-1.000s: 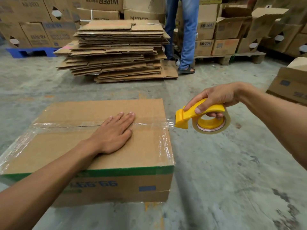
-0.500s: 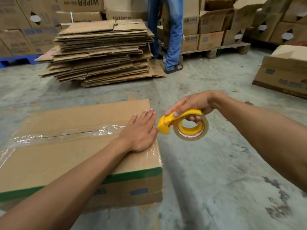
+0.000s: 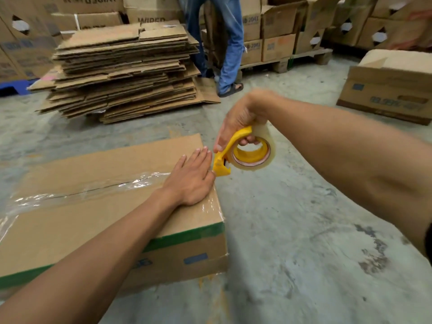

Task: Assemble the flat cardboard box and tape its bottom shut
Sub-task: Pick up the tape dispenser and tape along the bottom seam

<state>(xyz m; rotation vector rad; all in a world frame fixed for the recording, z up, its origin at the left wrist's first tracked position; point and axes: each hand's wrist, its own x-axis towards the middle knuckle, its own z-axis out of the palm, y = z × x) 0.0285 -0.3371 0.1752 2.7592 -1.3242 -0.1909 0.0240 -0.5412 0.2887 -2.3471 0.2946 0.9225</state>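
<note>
Head view, L to R: brown cardboard box w/ green edge band (image 3: 70,220) sits upside-down on the grey concrete floor (image 3: 292,242), bottom flaps closed and facing up. Strip of clear packing tape (image 3: 98,187) runs along the centre seam, wrinkled in spots, spilling over the box's left edge. Left hand (image 3: 190,180) lies flat and open on the tape at the box's right end, palm down, holding nothing, fingertips at the edge. Just beside those fingertips, touching or nearly so, is the yellow plastic tape dispenser w/ clear roll (image 3: 243,153); right hand (image 3: 240,120) has its grip closed round the handle, cutter end tipped down at the box corner.

Step in hand, as I read it: finishing the seam strip, i.e. cutting the tape at the right edge. Next move prob. needs a sharp twist/pull of the dispenser against its blade while the left hand pins the tape, then smoothing the loose end down the box's side. Can't tell if the tape is already severed.
</note>
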